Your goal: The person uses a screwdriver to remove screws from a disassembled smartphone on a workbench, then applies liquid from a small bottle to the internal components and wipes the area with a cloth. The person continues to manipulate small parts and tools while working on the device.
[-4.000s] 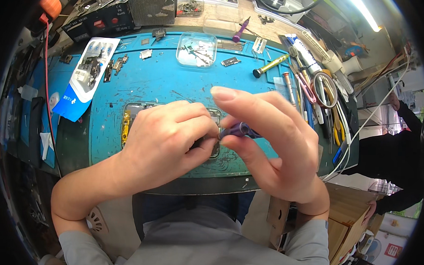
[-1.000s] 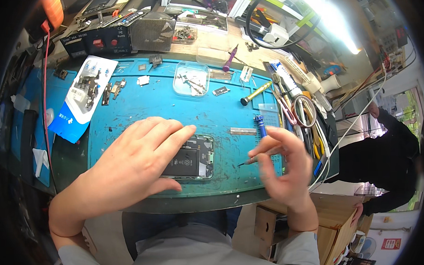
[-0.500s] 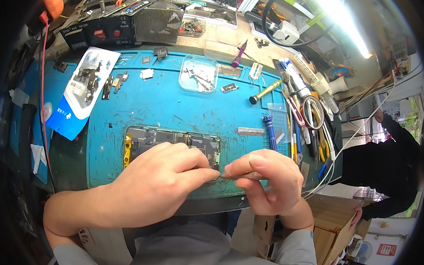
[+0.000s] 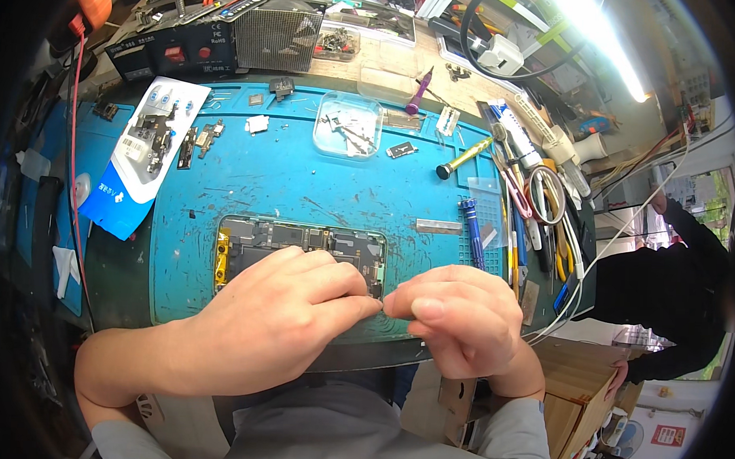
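An opened phone [image 4: 350, 253], dark inside with a yellow strip at its left end, lies on the blue mat [image 4: 296, 186]. My left hand [image 4: 287, 324] covers its lower half, fingers curled on it, thumb and index at the lower right corner. My right hand [image 4: 470, 318] meets that corner with its fingers closed in a pinch; the thin tool seen there a moment ago is mostly hidden. To the right lie a flat metal strip [image 4: 437, 225] and a blue screwdriver [image 4: 470, 229].
A plastic box of small parts [image 4: 347, 123], a blister pack [image 4: 143, 157], loose parts, a yellow-green screwdriver [image 4: 465, 158] and a purple one [image 4: 419, 90] surround the work. Tools and cables [image 4: 546, 203] crowd the right side. A person in black [image 4: 657, 288] is beyond the bench's right.
Since a second ago my right hand has brought the thin tool left to the phone's corner, and my left fingers have curled down onto it. The purple-blue item held four seconds ago is out of my hand.
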The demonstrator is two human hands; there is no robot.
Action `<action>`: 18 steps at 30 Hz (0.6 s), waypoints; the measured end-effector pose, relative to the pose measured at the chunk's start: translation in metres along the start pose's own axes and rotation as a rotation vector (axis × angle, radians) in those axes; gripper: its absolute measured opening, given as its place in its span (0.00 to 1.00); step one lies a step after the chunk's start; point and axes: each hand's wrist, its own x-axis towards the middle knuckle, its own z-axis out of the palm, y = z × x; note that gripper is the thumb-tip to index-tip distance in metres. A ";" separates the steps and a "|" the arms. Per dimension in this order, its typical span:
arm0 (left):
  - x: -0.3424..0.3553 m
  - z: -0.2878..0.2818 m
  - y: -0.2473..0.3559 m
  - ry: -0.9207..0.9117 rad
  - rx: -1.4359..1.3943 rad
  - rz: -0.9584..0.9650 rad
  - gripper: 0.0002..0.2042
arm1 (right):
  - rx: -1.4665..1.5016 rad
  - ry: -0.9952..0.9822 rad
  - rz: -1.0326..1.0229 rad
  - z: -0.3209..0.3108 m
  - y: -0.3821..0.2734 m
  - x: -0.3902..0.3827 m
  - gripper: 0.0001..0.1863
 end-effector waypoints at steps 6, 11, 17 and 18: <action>0.002 0.004 -0.002 0.084 -0.048 -0.027 0.16 | -0.076 -0.002 -0.026 -0.005 -0.014 0.009 0.22; 0.003 0.004 -0.003 0.119 -0.080 -0.047 0.16 | -0.034 0.019 0.036 -0.008 -0.020 0.007 0.22; 0.006 0.003 -0.004 0.113 -0.100 -0.058 0.15 | -0.042 -0.034 0.032 -0.011 -0.020 0.008 0.24; 0.006 0.003 -0.005 0.117 -0.102 -0.058 0.14 | -0.021 -0.028 0.041 -0.009 -0.020 0.007 0.25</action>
